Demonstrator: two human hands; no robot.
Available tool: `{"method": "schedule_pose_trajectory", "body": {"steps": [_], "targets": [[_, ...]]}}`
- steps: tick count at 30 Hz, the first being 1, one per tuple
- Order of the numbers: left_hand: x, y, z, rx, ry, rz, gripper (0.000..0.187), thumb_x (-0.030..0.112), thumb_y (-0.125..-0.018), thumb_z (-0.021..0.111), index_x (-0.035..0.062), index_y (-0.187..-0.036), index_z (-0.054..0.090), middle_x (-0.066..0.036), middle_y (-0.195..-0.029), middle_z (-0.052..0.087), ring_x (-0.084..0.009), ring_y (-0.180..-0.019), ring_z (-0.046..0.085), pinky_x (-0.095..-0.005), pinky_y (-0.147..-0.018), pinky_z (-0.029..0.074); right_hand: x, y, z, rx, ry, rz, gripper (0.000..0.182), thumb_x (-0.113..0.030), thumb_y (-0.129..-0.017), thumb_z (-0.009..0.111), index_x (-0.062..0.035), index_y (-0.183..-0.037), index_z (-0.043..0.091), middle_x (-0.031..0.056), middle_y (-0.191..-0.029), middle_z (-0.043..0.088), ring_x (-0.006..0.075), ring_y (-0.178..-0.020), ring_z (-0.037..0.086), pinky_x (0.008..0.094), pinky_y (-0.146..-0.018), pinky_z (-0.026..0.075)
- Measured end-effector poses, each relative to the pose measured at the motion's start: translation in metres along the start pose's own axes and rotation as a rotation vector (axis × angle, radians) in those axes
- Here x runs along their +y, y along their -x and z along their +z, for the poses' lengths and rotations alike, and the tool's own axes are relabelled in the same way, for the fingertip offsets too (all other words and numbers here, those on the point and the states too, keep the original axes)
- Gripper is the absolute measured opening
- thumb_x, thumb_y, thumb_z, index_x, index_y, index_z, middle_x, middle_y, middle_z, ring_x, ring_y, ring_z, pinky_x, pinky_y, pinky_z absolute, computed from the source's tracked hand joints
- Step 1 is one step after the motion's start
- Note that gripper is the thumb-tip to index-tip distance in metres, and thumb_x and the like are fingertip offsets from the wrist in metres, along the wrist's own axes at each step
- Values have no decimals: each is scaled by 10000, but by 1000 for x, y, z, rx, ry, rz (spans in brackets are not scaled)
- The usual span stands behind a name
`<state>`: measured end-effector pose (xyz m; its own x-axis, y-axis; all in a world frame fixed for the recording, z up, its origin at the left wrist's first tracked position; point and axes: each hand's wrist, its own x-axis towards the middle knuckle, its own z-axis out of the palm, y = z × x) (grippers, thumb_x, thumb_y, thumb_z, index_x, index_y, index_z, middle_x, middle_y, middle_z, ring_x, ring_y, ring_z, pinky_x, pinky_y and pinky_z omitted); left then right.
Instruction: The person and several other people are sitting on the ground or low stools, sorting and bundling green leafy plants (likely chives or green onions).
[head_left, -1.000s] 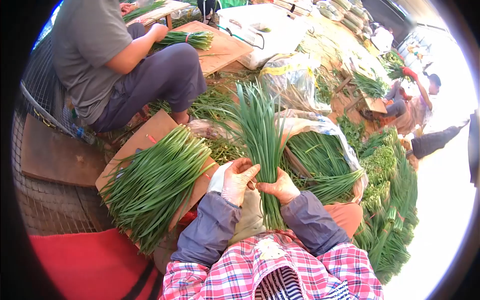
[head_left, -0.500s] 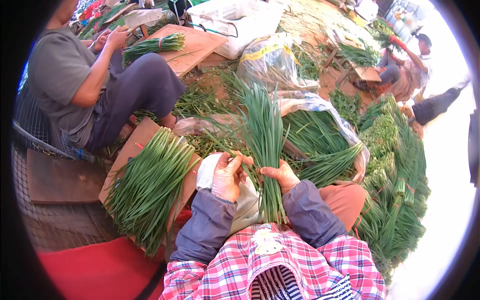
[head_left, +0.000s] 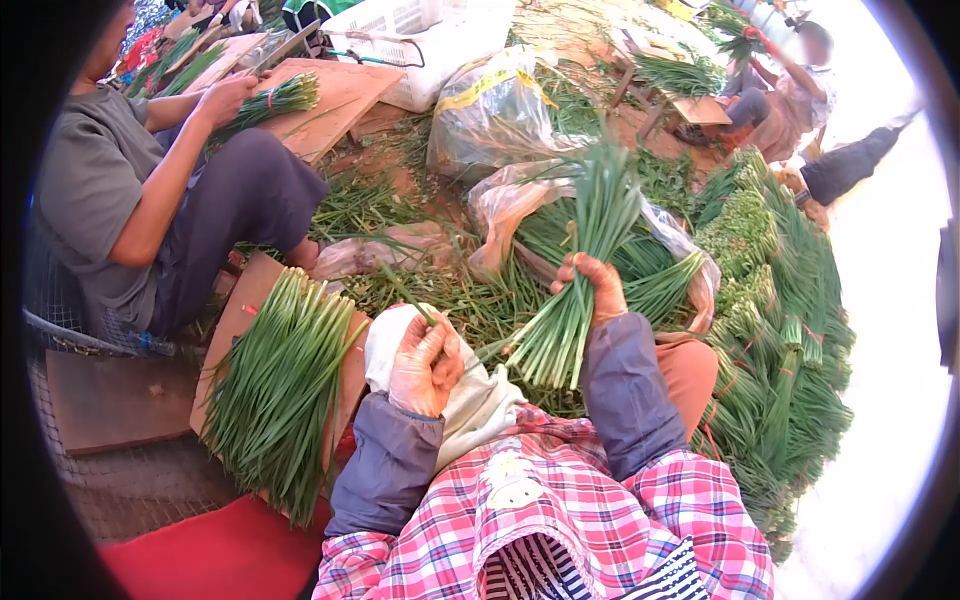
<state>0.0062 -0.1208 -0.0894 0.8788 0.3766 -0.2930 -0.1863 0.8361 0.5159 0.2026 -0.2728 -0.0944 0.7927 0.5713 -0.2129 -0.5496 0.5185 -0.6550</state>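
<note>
My right hand [head_left: 597,287] is closed round a bunch of garlic chives [head_left: 556,336], the pale cut ends toward me and the green leaves pointing away. Between the pinched fingers of my left hand [head_left: 427,370] is a thin green chive leaf [head_left: 408,294], held apart from the bunch. To the left, a large pile of chives [head_left: 285,390] lies on a wooden board [head_left: 262,270]. Beyond my right hand, more loose chives [head_left: 650,258] sit in an opened plastic bag [head_left: 493,222].
Banded chive bundles [head_left: 775,350] are heaped on my right. A seated person [head_left: 105,190] at left has hands at another board [head_left: 345,88] with a bundle. A stuffed clear bag [head_left: 490,115] and white crate [head_left: 430,45] stand ahead. Another person [head_left: 795,100] sits at far right.
My hands have moved apart. The right hand has carried the chive bunch forward and right, tilting it; the left has drawn back left with a leaf. The view has shifted slightly.
</note>
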Motion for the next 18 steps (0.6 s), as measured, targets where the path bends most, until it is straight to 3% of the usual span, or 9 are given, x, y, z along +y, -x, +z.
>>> {"method": "schedule_pose_trajectory", "body": {"steps": [1,4,5,6,8,11,14,16,18], "targets": [[-6,-1,-1,22,-94,-40,51,100,-875,524,100,-918,552,-27,-630,521,-60,-411,355,-211,-343,238,-11,-8,-3,12,-2,-50,257,-131,-705,684,-7,-873,533,73,-717,548,187,-613,556,351,-548,518],[-24,-6,-16,63,-435,-126,48,75,-861,520,85,-901,546,-44,-638,548,-68,-440,404,-211,-376,274,-60,-23,-10,-71,20,-166,220,-144,-730,676,-35,-859,535,17,-776,492,127,-678,501,307,-601,474],[-44,-12,-23,38,-543,2,47,69,-859,505,71,-893,537,-60,-630,553,-85,-481,462,-205,-420,294,-80,-30,-12,-95,39,-166,209,-140,-734,675,-39,-854,537,13,-785,489,124,-688,498,308,-607,469],[-56,-14,-33,22,-662,-43,108,74,-833,555,41,-934,536,-56,-696,577,-118,-608,544,-221,-505,372,-97,-34,-13,-119,60,-164,199,-137,-738,675,-43,-849,539,9,-794,486,120,-698,496,309,-613,464],[-57,-17,-20,-114,-1223,109,330,80,-791,613,7,-1094,502,-107,-962,596,-181,-908,576,-273,-731,457,-119,-31,2,-175,127,-223,181,-132,-743,674,-50,-835,543,4,-795,484,114,-700,490,307,-628,457],[-48,-24,6,-124,-1309,625,522,64,-749,639,-16,-1219,427,-150,-1200,511,-265,-1165,451,-348,-969,358,-121,-21,33,-173,299,-254,286,-116,-710,692,-15,-914,519,47,-751,513,148,-636,514,319,-560,472],[-15,-35,16,-266,-977,294,721,97,-755,662,72,-1363,275,-153,-1381,322,-238,-1301,269,-360,-1051,245,-100,-13,52,-188,538,-184,329,-97,-692,699,-8,-946,510,67,-742,536,165,-637,550,330,-539,485],[-5,-36,21,-261,-447,111,761,106,-748,678,86,-1378,252,-143,-1388,315,-256,-1303,264,-362,-1028,276,-74,-10,65,-225,765,-118,336,-87,-688,699,-10,-956,513,64,-756,551,162,-658,561,332,-545,487],[9,-25,30,-251,-209,97,785,111,-744,688,87,-1384,235,-140,-1395,303,-265,-1300,268,-359,-1017,285,-46,-2,84,-351,959,-12,371,-78,-684,695,0,-997,513,66,-813,584,161,-727,584,317,-615,495]]}}
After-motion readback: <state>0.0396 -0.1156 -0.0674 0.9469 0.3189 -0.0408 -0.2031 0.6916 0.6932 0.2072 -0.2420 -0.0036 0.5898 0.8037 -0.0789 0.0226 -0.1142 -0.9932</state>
